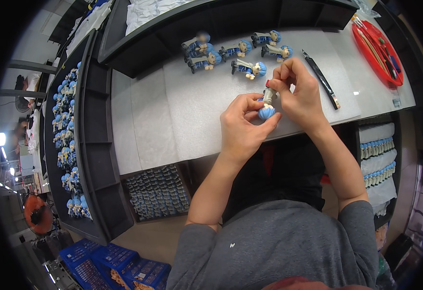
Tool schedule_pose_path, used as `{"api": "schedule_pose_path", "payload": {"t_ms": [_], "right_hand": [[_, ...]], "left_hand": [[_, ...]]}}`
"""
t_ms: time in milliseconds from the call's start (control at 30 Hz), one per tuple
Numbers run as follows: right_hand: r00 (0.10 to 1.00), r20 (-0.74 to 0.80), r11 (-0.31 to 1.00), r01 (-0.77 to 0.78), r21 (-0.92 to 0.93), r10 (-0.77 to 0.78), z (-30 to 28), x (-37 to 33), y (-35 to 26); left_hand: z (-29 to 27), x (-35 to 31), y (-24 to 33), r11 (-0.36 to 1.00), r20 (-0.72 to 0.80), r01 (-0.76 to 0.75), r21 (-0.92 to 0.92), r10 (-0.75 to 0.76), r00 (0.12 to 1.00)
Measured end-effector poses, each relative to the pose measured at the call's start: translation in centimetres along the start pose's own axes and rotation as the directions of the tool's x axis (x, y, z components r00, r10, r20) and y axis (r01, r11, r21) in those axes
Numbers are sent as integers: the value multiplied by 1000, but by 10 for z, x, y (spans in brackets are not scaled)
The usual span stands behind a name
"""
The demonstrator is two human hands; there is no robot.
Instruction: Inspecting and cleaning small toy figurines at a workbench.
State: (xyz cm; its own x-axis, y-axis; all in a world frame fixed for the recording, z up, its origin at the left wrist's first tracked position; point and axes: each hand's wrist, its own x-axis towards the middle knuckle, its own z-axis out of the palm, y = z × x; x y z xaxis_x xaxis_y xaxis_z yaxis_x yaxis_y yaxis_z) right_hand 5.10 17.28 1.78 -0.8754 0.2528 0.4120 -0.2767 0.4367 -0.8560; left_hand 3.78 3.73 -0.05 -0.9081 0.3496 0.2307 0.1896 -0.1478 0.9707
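Observation:
A small figurine with blue hair and a pale coat is held between my two hands over the white work surface, its head toward me. My left hand is closed around the head end, thumb and fingers on either side of it. With thumb and fingers pinched, my right hand grips the far end, where a small red piece shows; its kind I cannot make out. Beyond my hands several similar figurines lie on their sides, the nearest being a blue-haired figurine.
A black craft knife lies right of my right hand. Farther right, a red tray holds brushes and tools. Black trays edge the table; the left black tray stands beside rows of figurines. More figurines fill a box below. Blue crates stand on the floor.

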Motion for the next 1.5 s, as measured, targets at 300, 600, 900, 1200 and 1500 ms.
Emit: {"api": "schedule_pose_path", "payload": {"t_ms": [300,600,900,1200,1500], "right_hand": [[996,-3,995,90,-31,-90,0,0,-2],[999,33,997,-19,68,16,3,-2,-5],[994,-81,994,-63,93,70,-5,-1,10],[1000,-26,1000,12,-23,-13,-2,1,-10],[998,-32,997,-61,-38,60,-4,-6,-13]], "left_hand": [[0,-2,-1,1000,-19,8,-2,-8,1000],[-3,-2,5,998,24,54,31,-55,998],[-4,-2,8,993,37,97,-61,-95,995],[-3,-2,7,994,25,77,-76,-76,997],[-5,-3,4,998,60,64,22,-65,996]]}}
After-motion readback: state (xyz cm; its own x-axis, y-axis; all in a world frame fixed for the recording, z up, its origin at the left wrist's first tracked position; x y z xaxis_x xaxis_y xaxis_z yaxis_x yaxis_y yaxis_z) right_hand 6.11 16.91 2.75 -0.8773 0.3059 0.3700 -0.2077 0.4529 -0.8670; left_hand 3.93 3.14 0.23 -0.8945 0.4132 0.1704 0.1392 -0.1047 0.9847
